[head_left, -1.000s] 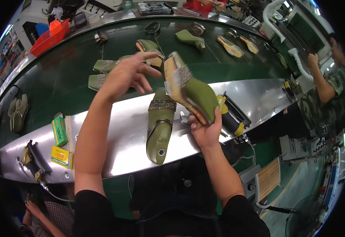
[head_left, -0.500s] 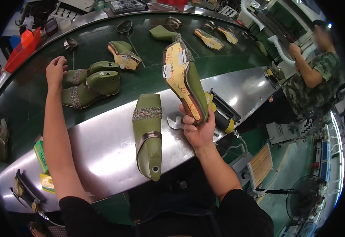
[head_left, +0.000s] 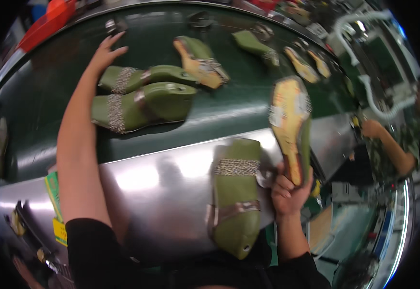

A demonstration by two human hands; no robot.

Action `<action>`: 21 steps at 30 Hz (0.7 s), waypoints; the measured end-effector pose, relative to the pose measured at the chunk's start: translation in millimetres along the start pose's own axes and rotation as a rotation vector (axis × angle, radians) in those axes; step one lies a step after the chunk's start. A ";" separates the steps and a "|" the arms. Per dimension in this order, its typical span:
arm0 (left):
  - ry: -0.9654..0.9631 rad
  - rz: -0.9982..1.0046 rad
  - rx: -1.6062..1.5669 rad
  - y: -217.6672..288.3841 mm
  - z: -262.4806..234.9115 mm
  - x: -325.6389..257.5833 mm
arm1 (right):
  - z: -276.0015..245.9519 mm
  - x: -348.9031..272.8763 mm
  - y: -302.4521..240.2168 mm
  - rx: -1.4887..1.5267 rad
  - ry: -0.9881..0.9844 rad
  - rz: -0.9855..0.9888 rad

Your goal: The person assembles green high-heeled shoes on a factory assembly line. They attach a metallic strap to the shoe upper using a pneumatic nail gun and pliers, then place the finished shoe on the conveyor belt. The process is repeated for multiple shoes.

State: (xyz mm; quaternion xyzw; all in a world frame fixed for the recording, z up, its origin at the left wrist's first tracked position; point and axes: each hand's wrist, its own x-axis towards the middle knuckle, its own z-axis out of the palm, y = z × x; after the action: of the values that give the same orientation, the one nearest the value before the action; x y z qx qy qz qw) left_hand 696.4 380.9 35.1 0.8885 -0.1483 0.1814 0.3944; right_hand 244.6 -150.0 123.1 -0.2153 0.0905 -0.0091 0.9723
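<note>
I see the right hand (head_left: 289,200), its fingers (head_left: 283,185) clamped round the narrow end of a green shoe last with a yellow sole (head_left: 288,111), raised above the polished metal desk (head_left: 166,212). The left hand (head_left: 104,57) has its fingers spread, near a small silvery ring (head_left: 115,25) on the dark green surface (head_left: 248,91). A glitter-banded green last (head_left: 236,188) lies on the desk.

- Red bin (head_left: 46,25): sits at your far left.
- Green box (head_left: 52,189) and yellow box (head_left: 60,232): lie at your near left.
- White hose (head_left: 369,99): curves at your far right.
</note>
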 end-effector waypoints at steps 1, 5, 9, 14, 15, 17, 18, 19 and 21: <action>-0.027 -0.020 -0.006 5.1 8.7 5.1 | -1.6 -5.9 -2.1 -0.006 0.060 -0.012; -0.002 0.018 0.088 4.4 10.5 6.9 | -5.3 -11.9 -0.8 -0.048 0.002 -0.041; 0.245 0.036 0.287 -30.3 7.4 24.4 | -7.3 -12.5 0.3 -0.072 0.017 -0.040; 0.325 0.042 0.455 -85.9 -29.1 35.8 | 11.7 -8.3 15.2 -0.092 0.032 0.012; 0.300 0.020 0.402 -115.7 -48.8 34.2 | 15.0 -3.3 19.0 -0.081 0.046 0.041; 0.231 -0.136 0.374 -141.2 -63.5 38.7 | 15.7 -7.0 24.2 -0.072 0.020 0.035; 0.210 -0.145 0.345 -144.8 -67.8 40.4 | 14.9 -11.7 25.0 -0.055 -0.002 0.035; 0.161 -0.093 0.212 -145.5 -72.8 41.5 | 14.3 -12.1 23.7 -0.048 -0.027 0.030; 0.113 -0.029 0.082 -138.3 -65.5 37.6 | 13.2 -20.7 19.3 -0.042 -0.057 0.016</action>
State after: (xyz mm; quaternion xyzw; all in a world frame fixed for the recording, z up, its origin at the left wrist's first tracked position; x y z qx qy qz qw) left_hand 772.7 514.9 2.9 0.8944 -0.1054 0.2317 0.3678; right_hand 226.2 -125.8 130.4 -0.2352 0.0645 0.0068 0.9698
